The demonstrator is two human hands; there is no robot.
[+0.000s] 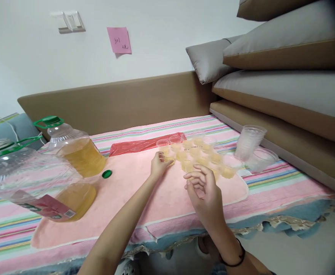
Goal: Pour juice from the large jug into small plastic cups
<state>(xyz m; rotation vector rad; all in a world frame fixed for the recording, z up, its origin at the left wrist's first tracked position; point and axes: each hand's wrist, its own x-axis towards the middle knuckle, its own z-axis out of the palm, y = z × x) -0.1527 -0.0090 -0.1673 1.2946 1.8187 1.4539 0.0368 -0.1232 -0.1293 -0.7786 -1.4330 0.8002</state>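
Left hand: grip clamped on a cup of yellow liquid, at the near-left edge of the grouped cups on the pink towel. Right hand: fingers loosely curled, grip apart, near the group's front.

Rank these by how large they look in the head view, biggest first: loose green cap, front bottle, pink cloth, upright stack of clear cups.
1. Pink cloth
2. Front bottle, helped by being near the camera
3. Upright stack of clear cups
4. Loose green cap
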